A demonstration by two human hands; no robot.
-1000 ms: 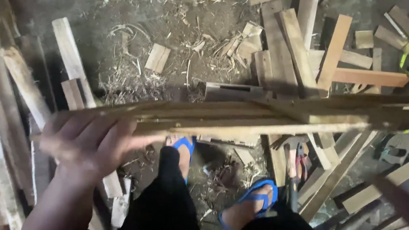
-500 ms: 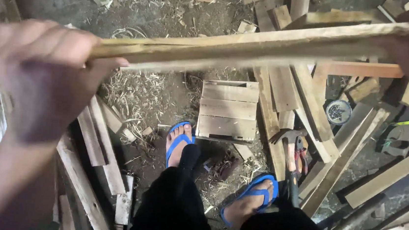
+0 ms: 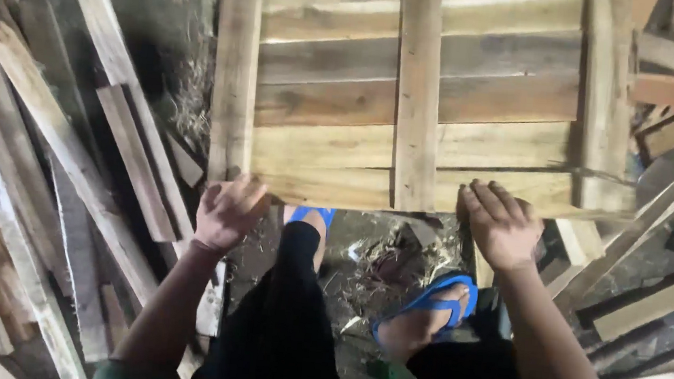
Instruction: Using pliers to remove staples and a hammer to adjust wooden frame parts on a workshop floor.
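A flat wooden panel [image 3: 418, 99] of horizontal slats nailed to three upright battens fills the upper middle of the head view, face up toward me. My left hand [image 3: 228, 212] grips its near edge at the left batten. My right hand [image 3: 503, 224] grips the near edge toward the right batten. Both arms reach forward from the bottom of the frame. My feet in blue sandals [image 3: 426, 303] stand below the panel on the dirt floor.
Long loose planks [image 3: 71, 158] lie in a heap along the left side. More offcuts and boards [image 3: 653, 290] are scattered at the right. The dirt floor [image 3: 379, 266] between my feet carries wood shavings and scraps.
The panel was held edge-on across the view; it has swung down flat and closer, now showing its slatted face. Both hands moved from its ends to its near edge.
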